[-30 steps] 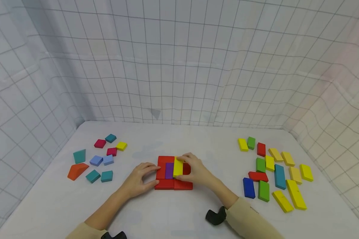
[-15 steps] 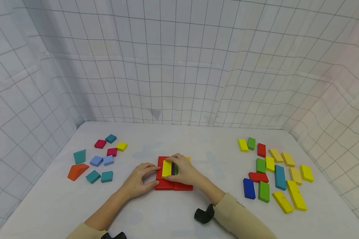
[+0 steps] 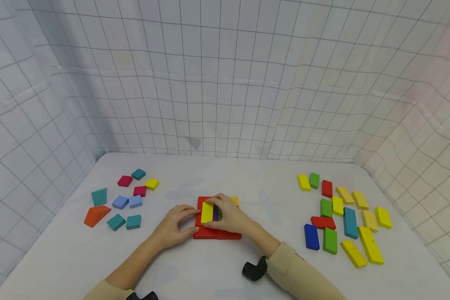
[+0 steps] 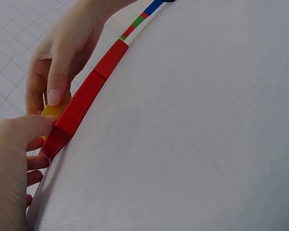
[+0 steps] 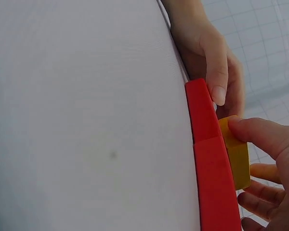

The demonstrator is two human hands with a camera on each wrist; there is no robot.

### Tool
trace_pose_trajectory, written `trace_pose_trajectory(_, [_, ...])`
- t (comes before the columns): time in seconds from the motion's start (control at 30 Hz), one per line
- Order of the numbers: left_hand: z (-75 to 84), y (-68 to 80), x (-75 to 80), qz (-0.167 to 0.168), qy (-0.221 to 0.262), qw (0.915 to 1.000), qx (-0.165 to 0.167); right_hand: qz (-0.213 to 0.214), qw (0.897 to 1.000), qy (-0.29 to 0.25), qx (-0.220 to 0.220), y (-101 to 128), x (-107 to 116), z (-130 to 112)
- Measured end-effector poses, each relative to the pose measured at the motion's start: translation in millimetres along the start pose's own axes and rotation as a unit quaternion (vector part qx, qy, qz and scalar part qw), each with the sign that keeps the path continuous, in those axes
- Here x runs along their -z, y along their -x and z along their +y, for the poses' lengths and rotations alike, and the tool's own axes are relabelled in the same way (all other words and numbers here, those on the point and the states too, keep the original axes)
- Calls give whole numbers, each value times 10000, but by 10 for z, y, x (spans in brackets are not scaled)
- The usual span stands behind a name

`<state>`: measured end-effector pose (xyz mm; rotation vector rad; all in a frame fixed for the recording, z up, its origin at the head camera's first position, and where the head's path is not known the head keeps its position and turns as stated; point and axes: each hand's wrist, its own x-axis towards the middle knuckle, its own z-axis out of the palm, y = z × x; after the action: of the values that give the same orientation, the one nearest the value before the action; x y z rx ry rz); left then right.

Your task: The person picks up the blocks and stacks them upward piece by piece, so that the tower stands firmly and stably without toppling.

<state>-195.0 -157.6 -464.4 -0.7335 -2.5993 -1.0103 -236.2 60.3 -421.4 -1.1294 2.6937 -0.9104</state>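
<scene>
My right hand (image 3: 228, 214) pinches a yellow block (image 3: 207, 213) between thumb and fingers, over the left part of a flat layout of red blocks (image 3: 206, 233). Just right of the yellow block, slivers of a purple block (image 3: 215, 213) and a green block show in the gap under the palm. An orange-yellow block (image 3: 234, 201) lies at the layout's far right, partly hidden by the hand. My left hand (image 3: 172, 227) rests at the layout's left edge, thumb and fingertips against the red blocks. The right wrist view shows the yellow block (image 5: 239, 159) standing above the red edge.
Small blocks lie scattered at the left, among them an orange wedge (image 3: 97, 216), teal blocks (image 3: 133, 221) and light blue blocks (image 3: 120, 202). More blocks spread at the right, including a blue one (image 3: 312, 236) and a long yellow one (image 3: 371, 245). A gridded cloth (image 3: 225, 83) walls the table.
The right hand has carried the yellow block leftward across the layout and lower, over the spot beside the purple block. An orange-yellow block has come into view behind it. The left hand stays put.
</scene>
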Motion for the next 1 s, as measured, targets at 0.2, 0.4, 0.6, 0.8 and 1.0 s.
trace_pose_trajectory(0.2, [23, -16, -10, -58, 149, 9998, 89, 130, 9990, -272, -331, 130, 157, 99])
trace_pose_trajectory(0.4, [29, -36, -13, -43, 236, 9997, 83, 738, 9949, -374, -571, 517, 503, 427])
trace_pose_trajectory(0.6, [32, -65, -6, -120, 310, 9994, 137, 1500, 9855, -14, -796, 939, 903, 933])
trace_pose_trajectory(0.8, [24, -144, -30, -180, 508, 9985, 102, 1310, 9732, 337, -1861, 1173, 1252, 1337])
trace_pose_trajectory(1.0, [20, -200, -77, -276, 386, 9986, -224, 767, 9716, 376, -2207, 1224, 1474, 1588])
